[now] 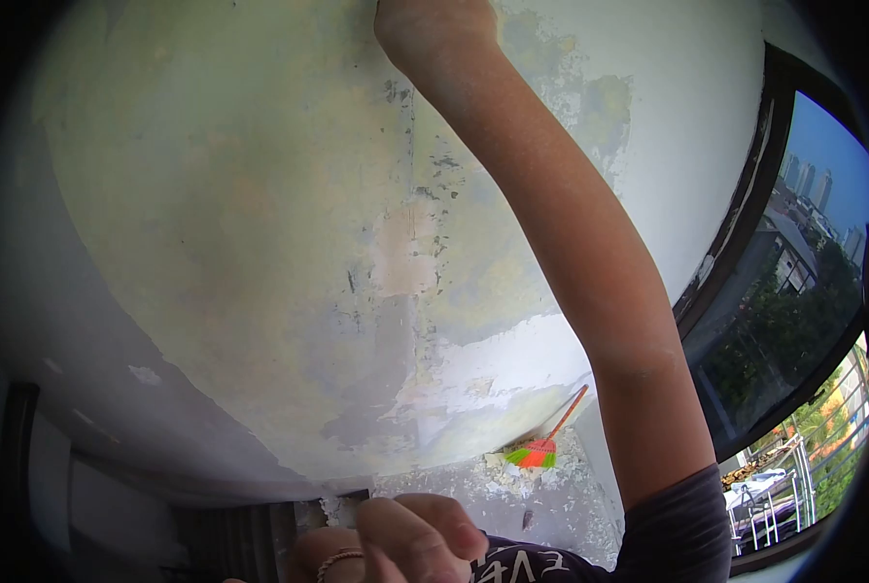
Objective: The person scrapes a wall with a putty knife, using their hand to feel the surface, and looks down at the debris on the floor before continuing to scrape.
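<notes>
My right arm reaches up across the view to the wall [260, 214], whose paint is patchy and peeling. Only the wrist and lower part of my right hand [439, 29] show at the top edge. Its fingers lie outside the picture, so what it holds or touches is hidden. Low in front of my chest is my left hand [420, 539], fingers curled in and a bracelet [340, 558] at its wrist. Whatever may be inside those fingers cannot be made out. Between the two hands the wall shows bare grey patches, dark specks and a pale filled patch [405, 257].
A broom [541, 449] with orange and green bristles leans in the corner, on a floor [444, 483] strewn with paint flakes. A dark-framed window [794, 262] is at the right, with a white metal rack [775, 496] outside. Dark steps or slats [230, 534] lie lower left.
</notes>
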Motion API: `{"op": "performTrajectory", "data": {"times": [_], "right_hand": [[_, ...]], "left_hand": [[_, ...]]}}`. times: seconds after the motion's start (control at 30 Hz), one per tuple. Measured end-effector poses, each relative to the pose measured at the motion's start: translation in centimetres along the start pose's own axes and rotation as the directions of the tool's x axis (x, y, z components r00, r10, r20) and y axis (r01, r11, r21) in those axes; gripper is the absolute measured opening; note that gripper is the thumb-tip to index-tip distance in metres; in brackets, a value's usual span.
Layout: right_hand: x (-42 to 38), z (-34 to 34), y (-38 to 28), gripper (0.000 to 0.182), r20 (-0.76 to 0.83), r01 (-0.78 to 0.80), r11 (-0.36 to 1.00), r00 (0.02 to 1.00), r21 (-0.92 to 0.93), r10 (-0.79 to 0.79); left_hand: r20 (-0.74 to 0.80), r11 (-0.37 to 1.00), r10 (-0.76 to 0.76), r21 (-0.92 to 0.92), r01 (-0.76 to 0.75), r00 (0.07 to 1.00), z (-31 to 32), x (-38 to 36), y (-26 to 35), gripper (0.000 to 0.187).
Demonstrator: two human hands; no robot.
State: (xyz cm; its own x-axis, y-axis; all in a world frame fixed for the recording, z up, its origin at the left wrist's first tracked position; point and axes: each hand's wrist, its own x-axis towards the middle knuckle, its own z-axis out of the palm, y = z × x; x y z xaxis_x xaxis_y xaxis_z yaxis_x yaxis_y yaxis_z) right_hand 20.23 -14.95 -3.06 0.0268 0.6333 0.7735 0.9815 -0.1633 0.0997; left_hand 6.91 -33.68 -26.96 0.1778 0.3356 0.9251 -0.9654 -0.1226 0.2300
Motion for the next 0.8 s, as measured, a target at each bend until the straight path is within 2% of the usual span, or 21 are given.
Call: {"op": "performTrajectory", "data": {"times": [0.1,0.2,0.4,0.5,0.6,0.67,0.8], "right_hand": [[0.3,0.2,0.1,0.058,-0.006,0.009,1.0,1.0,-0.007,-0.009],[-0.4,0.3,0.3,0.058,-0.108,0.047,0.998,0.993,0.04,-0.042],[-0.2,0.1,0.0,0.058,-0.019,0.006,1.0,1.0,0.004,-0.006],[0.4,1.1,0.4,0.057,-0.079,0.032,0.999,0.996,-0.012,-0.033],[-0.1,0.2,0.2,0.057,0.005,0.031,1.0,0.999,-0.002,-0.031],[0.4,1.0,0.4,0.056,-0.067,0.044,0.999,0.997,-0.002,-0.044],[0.7,1.3,0.7,0.055,-0.099,0.061,0.998,0.993,0.023,-0.059]], "left_hand": [[0.011,1.0,-0.009,-0.023,0.01,1.0,-0.2,-0.1,0.0,0.086],[0.01,0.999,-0.025,-0.046,0.026,1.0,-0.8,-0.4,0.7,0.089],[0.012,0.999,-0.009,-0.044,0.01,1.0,-1.0,0.0,0.4,0.097],[-0.035,0.996,-0.014,-0.084,0.011,0.999,-0.5,0.2,0.4,0.091],[-0.029,0.989,-0.128,-0.079,0.125,0.991,-1.3,-0.6,1.7,0.082],[-0.062,0.983,-0.174,-0.066,0.17,0.983,-1.4,-1.0,2.2,0.077],[-0.213,0.993,-0.113,-0.065,0.101,0.971,0.3,-0.6,2.0,0.072]]}}
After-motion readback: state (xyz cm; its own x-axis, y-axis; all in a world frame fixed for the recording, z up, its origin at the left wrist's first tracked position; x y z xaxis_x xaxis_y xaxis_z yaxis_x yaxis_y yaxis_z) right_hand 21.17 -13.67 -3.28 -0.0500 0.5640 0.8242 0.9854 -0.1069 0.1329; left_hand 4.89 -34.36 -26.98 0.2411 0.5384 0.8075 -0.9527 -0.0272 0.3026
